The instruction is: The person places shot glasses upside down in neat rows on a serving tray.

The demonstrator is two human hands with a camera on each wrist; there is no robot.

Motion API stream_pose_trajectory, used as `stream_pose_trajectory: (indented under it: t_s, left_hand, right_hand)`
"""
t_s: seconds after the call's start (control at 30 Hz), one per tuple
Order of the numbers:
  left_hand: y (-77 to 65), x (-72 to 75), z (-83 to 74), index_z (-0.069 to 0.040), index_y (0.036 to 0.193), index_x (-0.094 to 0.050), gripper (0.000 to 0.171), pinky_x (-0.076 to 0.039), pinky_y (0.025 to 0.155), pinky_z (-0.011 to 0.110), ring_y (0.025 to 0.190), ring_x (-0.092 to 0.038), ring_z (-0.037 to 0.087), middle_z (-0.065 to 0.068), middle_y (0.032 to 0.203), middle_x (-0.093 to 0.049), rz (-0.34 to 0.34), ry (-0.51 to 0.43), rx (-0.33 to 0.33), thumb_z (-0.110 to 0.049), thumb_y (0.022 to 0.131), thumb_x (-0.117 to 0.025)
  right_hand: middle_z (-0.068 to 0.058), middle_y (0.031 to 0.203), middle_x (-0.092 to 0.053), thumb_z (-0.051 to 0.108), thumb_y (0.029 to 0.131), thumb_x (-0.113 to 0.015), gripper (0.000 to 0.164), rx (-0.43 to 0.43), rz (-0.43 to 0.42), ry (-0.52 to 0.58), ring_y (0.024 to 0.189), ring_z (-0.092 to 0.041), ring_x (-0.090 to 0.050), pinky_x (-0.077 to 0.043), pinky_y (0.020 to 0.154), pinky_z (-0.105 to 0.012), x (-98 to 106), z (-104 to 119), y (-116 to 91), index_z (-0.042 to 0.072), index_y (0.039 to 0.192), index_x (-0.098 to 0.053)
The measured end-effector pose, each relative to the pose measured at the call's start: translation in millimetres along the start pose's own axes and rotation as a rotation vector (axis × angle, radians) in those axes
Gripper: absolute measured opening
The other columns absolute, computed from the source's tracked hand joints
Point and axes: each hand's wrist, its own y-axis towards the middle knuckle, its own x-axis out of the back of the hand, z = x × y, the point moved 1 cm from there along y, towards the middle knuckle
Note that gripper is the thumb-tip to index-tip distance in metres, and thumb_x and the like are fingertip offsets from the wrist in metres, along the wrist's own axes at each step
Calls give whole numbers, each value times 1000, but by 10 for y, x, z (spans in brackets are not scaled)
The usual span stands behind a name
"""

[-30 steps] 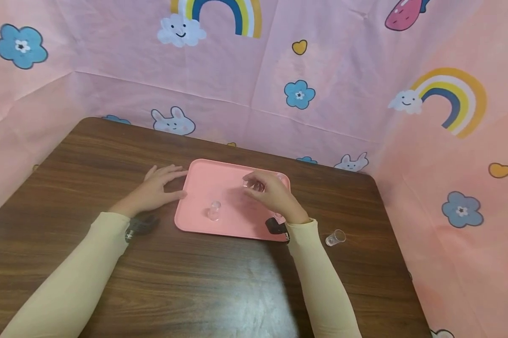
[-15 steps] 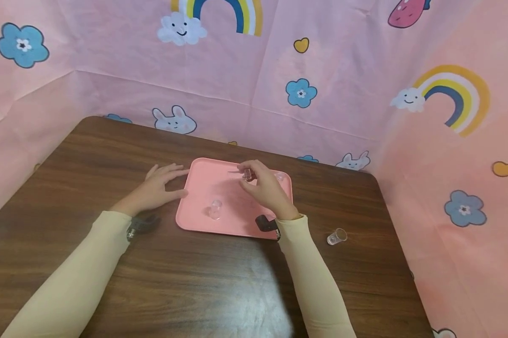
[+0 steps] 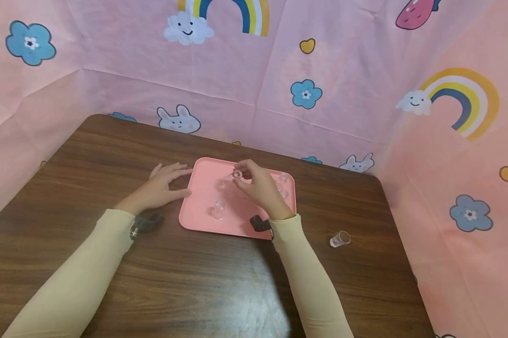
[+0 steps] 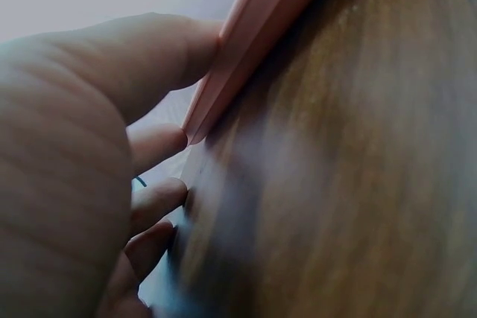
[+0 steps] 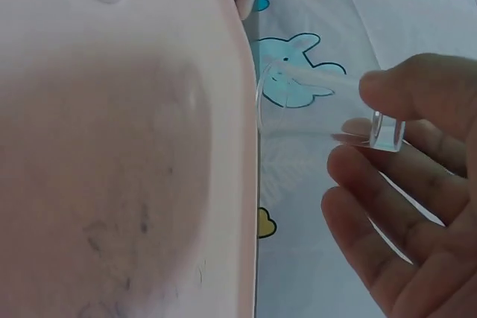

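My right hand (image 3: 260,188) pinches a small clear shot glass (image 5: 386,136) near its thick base, between thumb and fingers. The glass lies on its side in the grip, over the far half of the pink tray (image 3: 203,188); its rim points toward the tray in the right wrist view. My left hand (image 3: 154,188) has its fingers stretched out, with thumb and fingertips at the tray's left edge; in the left wrist view the thumb touches the pink rim (image 4: 253,42). A clear glass (image 3: 218,210) stands on the tray's near left part.
Two more clear glasses, one at the back (image 3: 283,177) and one nearer (image 3: 284,193), are at the tray's right side. Another clear shot glass (image 3: 340,239) stands on the brown wooden table (image 3: 220,281), right of the tray. Patterned pink cloth (image 3: 228,89) hangs behind.
My right hand has moved left and slightly away with the glass, which has tilted over. The glasses at the tray's right side show more. My left hand stays at the tray's edge.
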Motion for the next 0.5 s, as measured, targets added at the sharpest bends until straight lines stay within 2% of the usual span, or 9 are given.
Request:
stream_pose_trajectory:
  t_s: [0.1, 0.27, 0.5]
  left_hand:
    - [-4, 7, 2, -18, 141, -46, 69, 8, 115, 53, 143, -19, 33, 13, 151, -34, 5, 2, 6, -51, 84, -66]
    - [-8, 17, -8, -17, 141, -46, 68, 7, 115, 54, 143, -19, 34, 14, 150, -34, 11, -2, 3, -50, 84, -66]
    - [1, 6, -11, -16, 140, -48, 67, 6, 115, 55, 142, -21, 35, 14, 149, -36, -5, 2, -16, -47, 84, -67]
  right_hand:
    - [3, 97, -65, 19, 87, -68, 23, -19, 15, -47, 90, -10, -62, -51, 84, -23, -51, 11, 24, 12, 108, -61]
    - [0, 93, -66, 18, 87, -69, 20, -1, 78, -95, 87, -11, -61, -51, 82, -22, -157, 8, 72, 10, 104, -63]
    - [2, 92, -66, 19, 87, -68, 18, 2, 117, -142, 88, -10, -61, -50, 81, -21, -231, -9, 67, 11, 103, -64]
